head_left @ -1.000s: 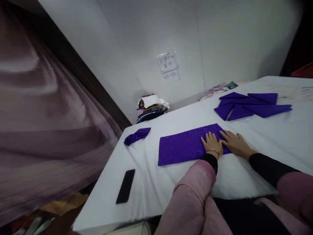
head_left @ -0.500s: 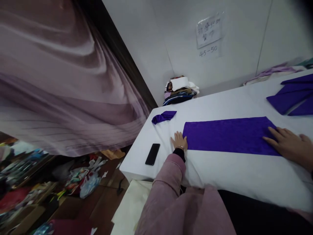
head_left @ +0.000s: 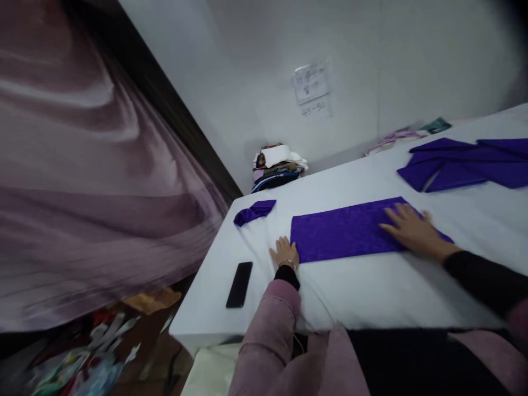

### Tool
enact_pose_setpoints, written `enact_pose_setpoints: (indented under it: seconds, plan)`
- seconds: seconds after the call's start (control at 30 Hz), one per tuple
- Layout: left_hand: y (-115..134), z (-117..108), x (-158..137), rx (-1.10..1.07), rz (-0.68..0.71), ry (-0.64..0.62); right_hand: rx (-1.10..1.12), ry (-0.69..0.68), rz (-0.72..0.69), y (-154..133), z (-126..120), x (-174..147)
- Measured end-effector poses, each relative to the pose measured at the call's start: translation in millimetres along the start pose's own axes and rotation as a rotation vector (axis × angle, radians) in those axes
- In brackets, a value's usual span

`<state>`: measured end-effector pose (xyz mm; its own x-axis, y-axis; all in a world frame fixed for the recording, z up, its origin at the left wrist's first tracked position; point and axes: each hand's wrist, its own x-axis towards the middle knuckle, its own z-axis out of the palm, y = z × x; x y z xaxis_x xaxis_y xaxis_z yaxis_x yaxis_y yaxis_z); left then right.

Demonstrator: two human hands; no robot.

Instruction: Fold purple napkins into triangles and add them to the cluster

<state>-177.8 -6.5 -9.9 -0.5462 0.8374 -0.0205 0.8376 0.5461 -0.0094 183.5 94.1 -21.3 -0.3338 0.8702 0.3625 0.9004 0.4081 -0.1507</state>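
A purple cloth (head_left: 342, 234), folded into a long flat strip, lies across the white-covered table (head_left: 350, 291). My left hand (head_left: 285, 252) rests flat at the strip's left end, fingers spread, touching its edge. Toward the other end my right hand (head_left: 410, 226) lies on top of the fabric with its fingers apart, slightly blurred. Part of the strip's right end is hidden under that hand and wrist. Near the table's left corner is a small folded purple piece (head_left: 254, 212). More purple cloths (head_left: 462, 165) overlap at the far right.
A black phone (head_left: 240, 284) lies left of my left hand. Against the wall stands a stack of folded fabrics (head_left: 278, 168), with other cloths (head_left: 398, 137) further right. A draped pinkish curtain (head_left: 103, 220) hangs on the left, above floor clutter. A handwritten sign (head_left: 311, 85) is on the wall.
The view has turned toward the right. My right hand has shifted left along the purple strip, further onto it. My left hand stays at the left end.
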Motion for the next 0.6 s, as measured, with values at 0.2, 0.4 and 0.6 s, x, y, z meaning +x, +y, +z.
enact_pose_setpoints:
  seconds: [0.2, 0.4, 0.6]
  plan:
    - [-2, 0, 6, 0.007, -0.006, -0.024, 0.264, -0.199, -0.285, -170, 14, 27]
    - [-5, -1, 8, 0.020, 0.006, -0.010, 0.248, -0.198, -0.300, -148, 35, 21]
    - [-2, -4, 5, 0.045, 0.003, -0.034, 0.005, -0.155, -0.003, -1, 16, -6]
